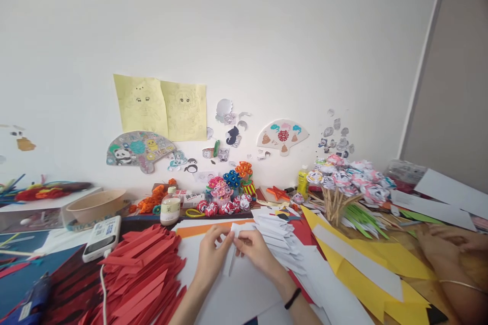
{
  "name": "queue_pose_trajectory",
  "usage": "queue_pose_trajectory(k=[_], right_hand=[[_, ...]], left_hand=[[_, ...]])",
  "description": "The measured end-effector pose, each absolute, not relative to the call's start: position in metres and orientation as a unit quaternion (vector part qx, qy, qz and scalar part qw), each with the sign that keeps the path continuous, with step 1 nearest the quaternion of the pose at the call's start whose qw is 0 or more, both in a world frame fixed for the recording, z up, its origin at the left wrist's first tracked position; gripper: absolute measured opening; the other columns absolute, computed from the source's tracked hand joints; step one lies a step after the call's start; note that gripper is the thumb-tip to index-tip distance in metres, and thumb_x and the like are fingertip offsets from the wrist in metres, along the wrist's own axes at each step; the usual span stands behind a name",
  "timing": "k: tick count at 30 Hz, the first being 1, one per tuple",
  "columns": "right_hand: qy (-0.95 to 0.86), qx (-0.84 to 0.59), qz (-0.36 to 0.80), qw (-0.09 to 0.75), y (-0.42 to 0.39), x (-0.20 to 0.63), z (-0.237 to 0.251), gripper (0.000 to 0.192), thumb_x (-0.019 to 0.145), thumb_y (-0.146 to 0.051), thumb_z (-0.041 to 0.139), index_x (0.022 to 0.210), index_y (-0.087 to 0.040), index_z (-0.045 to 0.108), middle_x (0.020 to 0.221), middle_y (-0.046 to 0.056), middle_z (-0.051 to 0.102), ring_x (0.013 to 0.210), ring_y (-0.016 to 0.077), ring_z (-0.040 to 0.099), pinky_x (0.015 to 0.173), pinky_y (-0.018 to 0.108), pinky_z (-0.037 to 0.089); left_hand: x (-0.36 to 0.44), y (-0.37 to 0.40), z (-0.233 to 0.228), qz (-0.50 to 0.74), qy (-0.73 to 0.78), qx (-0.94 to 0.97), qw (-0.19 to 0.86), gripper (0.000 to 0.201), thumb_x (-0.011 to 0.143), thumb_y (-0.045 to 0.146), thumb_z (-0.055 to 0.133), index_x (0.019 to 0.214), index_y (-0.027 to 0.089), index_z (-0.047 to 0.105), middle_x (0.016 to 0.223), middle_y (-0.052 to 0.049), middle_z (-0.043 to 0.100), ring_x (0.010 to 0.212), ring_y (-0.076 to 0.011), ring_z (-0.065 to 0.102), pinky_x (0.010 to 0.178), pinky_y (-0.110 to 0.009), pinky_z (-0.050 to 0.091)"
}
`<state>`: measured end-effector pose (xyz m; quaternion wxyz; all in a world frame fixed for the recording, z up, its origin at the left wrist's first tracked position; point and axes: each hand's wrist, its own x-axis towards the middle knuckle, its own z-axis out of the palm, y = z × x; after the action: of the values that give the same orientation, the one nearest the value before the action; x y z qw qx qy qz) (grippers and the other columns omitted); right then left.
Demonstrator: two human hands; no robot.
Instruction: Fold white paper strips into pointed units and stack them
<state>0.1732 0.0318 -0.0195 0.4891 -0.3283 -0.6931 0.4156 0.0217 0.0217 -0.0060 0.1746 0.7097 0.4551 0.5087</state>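
Observation:
My left hand (211, 251) and my right hand (252, 248) meet over white sheets in the middle of the table. Between their fingertips they pinch a narrow white paper strip (229, 260), its lower end hanging toward me. Both hands have closed fingers on it. Left of my hands lies a big pile of folded red paper strips (141, 269). To the right, a fanned stack of white paper strips (276, 236) spreads toward me. Beneath the hands are large white sheets (244, 297), with an orange sheet (190, 231) at their far edge.
A bottle (170, 207) and a white power bank (102, 238) with a cable stand left. Paper flowers (346, 180) on stick stems and yellow paper (343, 269) lie right. Another person's hands (450, 244) rest at far right. A blue glue gun (33, 299) is lower left.

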Motion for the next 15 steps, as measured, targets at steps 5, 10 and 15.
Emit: queue_pose_trajectory(k=[5, 10, 15], right_hand=[[-0.645, -0.368, 0.410, 0.530, 0.0331, 0.1757, -0.0197, 0.039, 0.075, -0.052, 0.063, 0.077, -0.013, 0.068, 0.066, 0.005, 0.065, 0.054, 0.0166, 0.060, 0.052, 0.026, 0.046], [-0.607, -0.374, 0.389, 0.584, 0.0367, 0.1777, -0.0179, 0.033, 0.071, -0.045, 0.070, 0.081, -0.013, 0.067, 0.069, 0.006, 0.066, 0.055, 0.0171, 0.061, 0.054, 0.028, 0.049], [-0.594, -0.350, 0.419, 0.591, 0.0388, 0.1781, -0.0210, 0.029, 0.070, -0.040, 0.072, 0.075, -0.012, 0.066, 0.066, 0.004, 0.065, 0.053, 0.0157, 0.060, 0.053, 0.027, 0.048]], left_hand=[[0.0206, 0.0222, -0.0094, 0.524, 0.471, 0.680, 0.200, 0.032, 0.084, 0.044, 0.051, 0.077, 0.018, 0.067, 0.075, -0.002, 0.067, 0.067, -0.0160, 0.054, 0.063, -0.026, 0.041], [0.0222, 0.0247, -0.0140, 0.521, 0.469, 0.681, 0.212, 0.029, 0.083, 0.042, 0.052, 0.079, 0.018, 0.067, 0.077, -0.002, 0.069, 0.067, -0.0159, 0.053, 0.062, -0.025, 0.040], [0.0252, 0.0230, -0.0130, 0.521, 0.457, 0.686, 0.219, 0.030, 0.082, 0.043, 0.053, 0.075, 0.018, 0.067, 0.074, -0.002, 0.068, 0.066, -0.0156, 0.053, 0.061, -0.024, 0.039]])
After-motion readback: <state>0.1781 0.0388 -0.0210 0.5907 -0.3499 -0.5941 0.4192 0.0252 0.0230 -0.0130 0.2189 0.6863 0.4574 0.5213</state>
